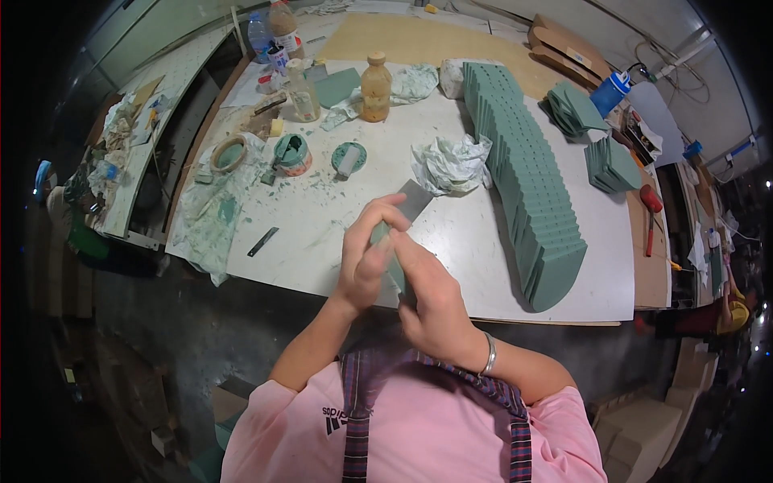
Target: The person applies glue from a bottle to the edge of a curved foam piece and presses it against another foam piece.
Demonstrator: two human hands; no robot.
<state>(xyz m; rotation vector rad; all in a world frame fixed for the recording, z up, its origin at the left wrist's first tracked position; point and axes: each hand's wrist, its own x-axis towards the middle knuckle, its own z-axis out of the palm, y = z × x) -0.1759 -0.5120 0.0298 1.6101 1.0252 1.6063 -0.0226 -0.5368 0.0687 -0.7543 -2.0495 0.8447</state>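
Observation:
My left hand [366,256] and my right hand [435,299] meet over the table's front edge, fingers closed around a thin flat green-grey piece [417,199]. Its grey rectangular end juts out past my fingertips, and a green edge shows between my palms. My fingers hide the middle, so I cannot tell whether this is one piece or two. Beyond my hands lies a crumpled white cloth [452,165]. To the right, a long row of overlapping green panels [527,189] with rounded ends leans along the table.
At left stand an open tin of green paste [292,154], a round green-smeared lid [349,161] and a stained bowl [229,153]. A dark blade [263,241] lies near the front edge. Behind are an amber bottle [376,87] and stained cloths. A red-handled tool [651,209] rests far right.

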